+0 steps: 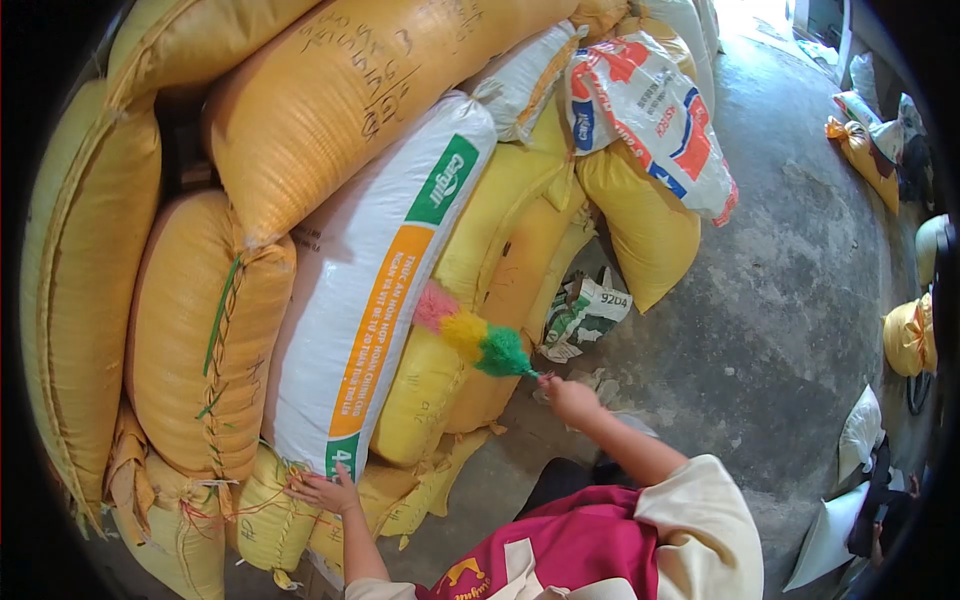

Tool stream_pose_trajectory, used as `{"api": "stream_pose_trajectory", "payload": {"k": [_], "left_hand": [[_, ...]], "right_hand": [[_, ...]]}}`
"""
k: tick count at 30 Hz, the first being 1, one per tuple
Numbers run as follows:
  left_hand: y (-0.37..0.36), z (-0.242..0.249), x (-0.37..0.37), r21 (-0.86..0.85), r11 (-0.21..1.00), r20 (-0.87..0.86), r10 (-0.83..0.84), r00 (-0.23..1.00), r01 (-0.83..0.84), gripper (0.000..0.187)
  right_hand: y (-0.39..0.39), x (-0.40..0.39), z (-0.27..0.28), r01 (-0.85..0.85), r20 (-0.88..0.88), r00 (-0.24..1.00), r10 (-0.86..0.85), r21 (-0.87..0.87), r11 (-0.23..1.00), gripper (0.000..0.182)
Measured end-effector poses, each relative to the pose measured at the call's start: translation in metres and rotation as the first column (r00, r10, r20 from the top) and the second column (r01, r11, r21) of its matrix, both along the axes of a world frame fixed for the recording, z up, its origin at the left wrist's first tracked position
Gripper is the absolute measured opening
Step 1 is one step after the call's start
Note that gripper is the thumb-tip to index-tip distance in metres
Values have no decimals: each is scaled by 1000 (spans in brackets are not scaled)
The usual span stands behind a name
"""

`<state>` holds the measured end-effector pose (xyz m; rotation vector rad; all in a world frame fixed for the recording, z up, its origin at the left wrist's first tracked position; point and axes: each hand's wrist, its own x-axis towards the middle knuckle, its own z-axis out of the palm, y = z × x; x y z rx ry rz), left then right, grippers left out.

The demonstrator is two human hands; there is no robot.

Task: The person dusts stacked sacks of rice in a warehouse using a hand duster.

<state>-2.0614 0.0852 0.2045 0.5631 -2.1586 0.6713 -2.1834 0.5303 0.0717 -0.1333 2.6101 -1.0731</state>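
Note:
My right hand (573, 401) is closed round the handle of a fluffy duster (505, 350), banded pink, yellow and green. The duster's head points left, and its pink tip is against or just in front of the yellow sacks beside the white sack. At the near end of the white sack (345, 270), printed with green and orange panels, my left hand (326, 490) lies with its fingers spread, seemingly touching it. A yellow sack (275, 510) with a stitched, tied end sits just below that hand. The duster's handle is mostly hidden in my right fist.
Full orange sacks (200, 330) are piled high on the left. A white, red and blue bag (655, 115) lies over a yellow sack (640, 225) at the pile's far end. A crumpled bag (590, 310) is on the concrete floor (790, 220). More sacks (910, 335) line the right side.

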Motion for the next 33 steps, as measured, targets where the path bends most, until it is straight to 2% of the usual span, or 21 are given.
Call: {"api": "stream_pose_trajectory", "payload": {"k": [3,5,7,8,11,12,13,14,15,18,19,20,22,23,25,26,27,28,30,31,33], "left_hand": [[0,7,4,63,997,58,-39,998,35,83],[-3,11,16,135,988,85,-87,993,75,84],[6,35,23,495,866,155,-164,974,67,81],[30,60,20,622,783,209,-141,968,-21,74],[20,91,8,610,785,350,-146,925,-107,62],[48,104,-7,590,802,224,-48,973,-97,49],[59,109,-22,594,800,222,-53,974,-92,49],[67,113,-37,748,658,146,-290,946,86,46],[78,116,-53,860,454,26,-495,868,233,43],[112,99,-106,757,523,-13,-588,808,393,45],[117,94,-125,685,538,-63,-629,775,492,49],[129,95,-145,692,525,-70,-634,771,495,49],[157,95,-178,454,809,209,-504,838,373,60],[164,92,-192,462,805,208,-507,836,373,60],[171,83,-220,358,893,205,-362,910,274,72],[172,77,-228,242,951,211,-248,946,195,72],[171,71,-232,251,951,203,-236,950,182,72],[170,67,-236,139,971,151,-215,965,194,70],[166,60,-242,3,983,87,-181,980,181,67],[164,58,-242,8,985,92,-173,981,173,67],[163,58,-243,23,979,98,-206,974,205,67]], "right_hand": [[-2,-6,-50,9,106,994,-15,62,998,37],[26,0,-67,46,74,996,-52,77,996,35],[56,-1,-77,37,48,998,-46,172,984,33],[72,3,-77,-2,64,998,-15,255,967,31],[107,5,-100,-5,74,997,-27,399,917,28],[114,2,-102,-31,97,995,-16,460,887,28],[119,-2,-101,-58,121,993,-6,518,853,29],[118,-4,-90,97,31,992,-121,420,902,31],[115,-9,-62,121,9,991,-132,339,933,32],[82,-37,-22,85,-55,996,-77,164,983,26],[65,-52,-34,31,33,999,-38,186,982,27],[55,-60,-12,46,0,999,-47,56,997,27],[40,-81,-12,-37,-30,999,41,116,993,26],[38,-93,-10,-64,-16,998,68,174,983,25],[52,-121,-22,72,-182,983,-22,276,958,22],[71,-138,-26,145,-223,970,-93,229,962,19],[90,-149,-22,209,-282,945,-162,143,967,20],[104,-166,-24,318,-170,944,-284,221,922,23],[127,-199,-37,682,-139,729,-670,74,727,22],[137,-210,-35,676,-139,735,-663,80,733,22],[148,-228,-32,546,-118,836,-536,281,790,27]]}}
